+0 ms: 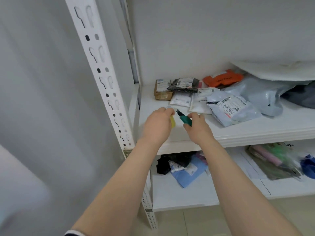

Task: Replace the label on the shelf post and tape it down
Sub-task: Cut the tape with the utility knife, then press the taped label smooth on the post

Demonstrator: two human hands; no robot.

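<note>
My left hand (157, 124) grips a roll of clear tape with a yellow core (172, 121) just above the white shelf board (255, 128). My right hand (196, 126) grips a green utility knife (185, 118), its dark blade end pointing up and left toward the tape roll. The two hands are close together, a small gap between them. The white slotted shelf post (102, 77) rises to the left of my hands. A small greenish label (127, 153) sits on the post at the level of the shelf edge, partly hidden by my left forearm.
Several parcels lie on the shelf behind my hands: a brown box (162, 90), a black bag (185, 84), white mailers (199, 103), an orange bag (223, 79) and grey-blue bags (255, 94). The lower shelf (170, 193) holds blue and black items. A grey wall stands at left.
</note>
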